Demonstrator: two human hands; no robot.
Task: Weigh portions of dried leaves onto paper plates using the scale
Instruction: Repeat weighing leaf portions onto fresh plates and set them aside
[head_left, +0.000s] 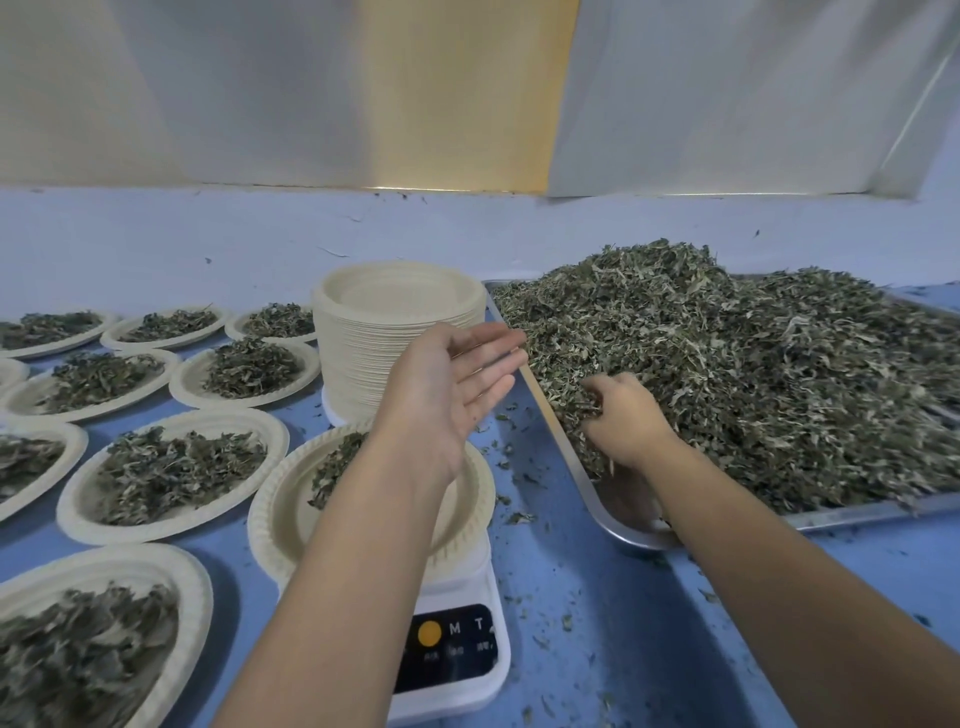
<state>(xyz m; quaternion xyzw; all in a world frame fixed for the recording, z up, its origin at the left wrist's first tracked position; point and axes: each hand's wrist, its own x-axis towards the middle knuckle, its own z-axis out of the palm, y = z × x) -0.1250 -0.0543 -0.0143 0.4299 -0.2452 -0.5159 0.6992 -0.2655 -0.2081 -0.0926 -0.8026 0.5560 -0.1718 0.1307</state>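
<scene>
- Right hand (626, 421) dug into the near-left edge of the heap of dried leaves (753, 374), fingers curled down and partly buried — closed around a clump of leaves, though how much is gripped cannot be told.
- Left hand (452, 384) raised above the scale, palm turned up and toward the right, fingers (493, 364) stretched out flat and together; nothing held.
- Heap piled high in a metal tray (623, 530) at right, on the blue table (597, 597); near-left corner of the tray bare and shiny under the right wrist.
- White scale (452, 639) at bottom centre, with a dark panel, a yellow round button, and the letters M and T; readout hidden behind the left forearm.
- Paper plate on the scale (291, 499), carrying a small amount of leaves, mostly covered by the left forearm.
- Tall stack of empty paper plates (384, 332) just behind the scale, just beside the tray's left rim.
- Filled plates (171, 473) spread across the left half of the table in rows — each with a mound of leaves.
- Loose leaf crumbs (519, 517) scattered on the table between scale and tray.
</scene>
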